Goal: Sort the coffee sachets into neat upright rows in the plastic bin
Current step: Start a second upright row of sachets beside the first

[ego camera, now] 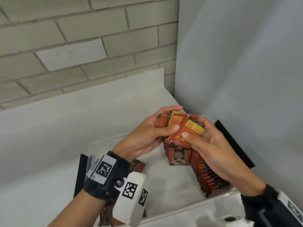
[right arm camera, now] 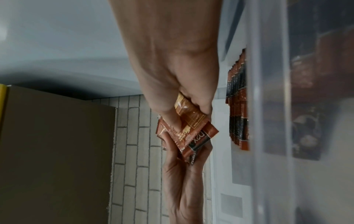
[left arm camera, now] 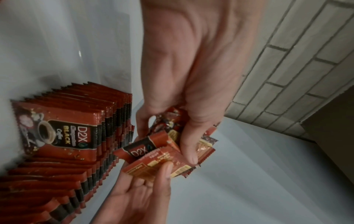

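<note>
Sachets being squared up above the plastic bin [ego camera: 105,142], both hands working the bundle.

The left hand [ego camera: 147,136] is cupping a fanned bunch of coffee sachets [ego camera: 172,123], thumb pressing across their faces, probably to keep them from sliding apart. The right hand [ego camera: 208,145] is pinching one sachet [ego camera: 191,130] at the bunch's right edge between thumb and fingers, likely aligning it with the others. Both palms are turning inward, wrists raised over the bin. Below, upright rows [ego camera: 208,176] are standing along the bin's right side, and a loose sachet [ego camera: 139,165] is lying near the left wrist.
</note>
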`<state>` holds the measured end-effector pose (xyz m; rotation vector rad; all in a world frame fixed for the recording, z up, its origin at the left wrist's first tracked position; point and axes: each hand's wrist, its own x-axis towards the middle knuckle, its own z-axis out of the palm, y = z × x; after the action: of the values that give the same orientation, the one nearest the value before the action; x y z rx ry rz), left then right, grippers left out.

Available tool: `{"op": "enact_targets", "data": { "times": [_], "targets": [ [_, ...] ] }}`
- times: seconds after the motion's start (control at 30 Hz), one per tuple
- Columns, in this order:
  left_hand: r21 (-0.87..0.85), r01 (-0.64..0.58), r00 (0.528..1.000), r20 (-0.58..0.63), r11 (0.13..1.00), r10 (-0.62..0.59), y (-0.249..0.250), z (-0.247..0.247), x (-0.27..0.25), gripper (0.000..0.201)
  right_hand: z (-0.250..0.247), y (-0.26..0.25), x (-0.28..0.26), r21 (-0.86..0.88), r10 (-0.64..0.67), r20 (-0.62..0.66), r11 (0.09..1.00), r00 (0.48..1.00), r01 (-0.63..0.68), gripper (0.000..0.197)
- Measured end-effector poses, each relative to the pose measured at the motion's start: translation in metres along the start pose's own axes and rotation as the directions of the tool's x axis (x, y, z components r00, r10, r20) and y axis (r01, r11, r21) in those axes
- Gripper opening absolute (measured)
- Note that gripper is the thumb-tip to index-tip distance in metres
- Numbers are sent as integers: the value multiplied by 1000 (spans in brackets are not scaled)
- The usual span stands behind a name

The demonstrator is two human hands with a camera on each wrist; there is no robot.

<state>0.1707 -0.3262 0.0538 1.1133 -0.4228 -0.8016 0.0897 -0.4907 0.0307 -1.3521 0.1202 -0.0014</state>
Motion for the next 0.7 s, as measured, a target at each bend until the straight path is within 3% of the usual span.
{"op": "enact_targets", "data": {
  "times": [0.2,0.37,0.57,0.7],
  "targets": [
    [44,2,1000,-5,999,-2,1,4,-1,45,1,-4,-2,31,-20,-16,999,1000,21,57],
    [-23,16,998,-66,1000,-18,0,6,0,40,2,-7,-2,101,-4,-54,995,999,9,47],
    [-76,-55,993,-108,996,47,2,11,1,33,0,-7,0,114,18,-108,994,994,-6,37],
    [-15,-100,979,-178,995,96,0,10,3,31,0,-5,0,105,48,-129,994,991,-34,35]
  ]
}}
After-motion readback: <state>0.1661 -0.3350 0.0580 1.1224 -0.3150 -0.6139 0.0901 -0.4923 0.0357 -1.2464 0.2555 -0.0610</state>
